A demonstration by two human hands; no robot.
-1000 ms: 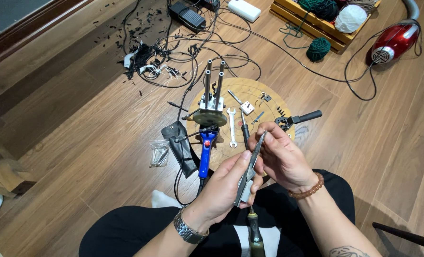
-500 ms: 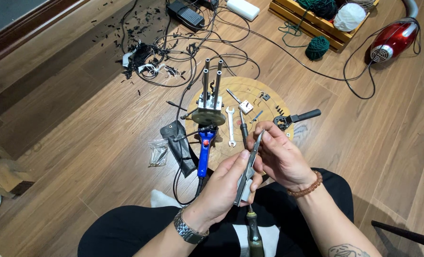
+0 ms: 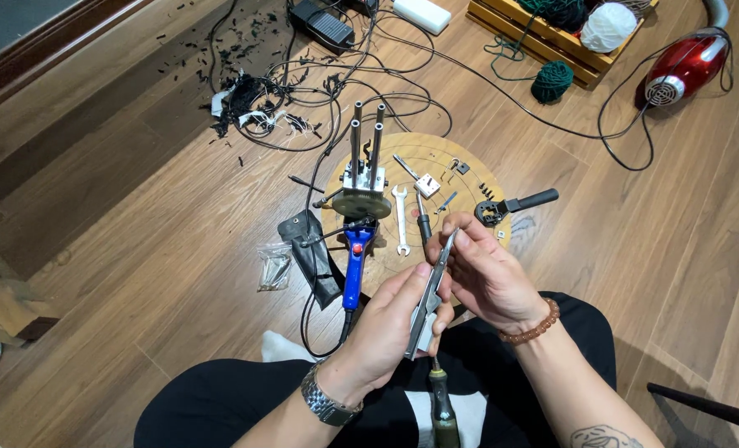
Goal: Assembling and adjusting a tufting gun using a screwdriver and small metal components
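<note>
Metal tool [image 3: 430,290] unmoved | left hand [image 3: 390,332], right hand [image 3: 487,278] still gripping

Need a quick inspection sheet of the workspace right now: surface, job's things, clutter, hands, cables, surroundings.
Surface: round wooden board on wood floor.
Job's things: slim grey metal tool, held upright over the lap.
Clutter: spanner, blue-handled tool, metal post fixture, black offcuts.
Hands: left hand grips the tool's lower part; right hand pinches its tip.
Cables: black tangle beyond the board.
Surroundings: red vacuum, yarn crate.
</note>
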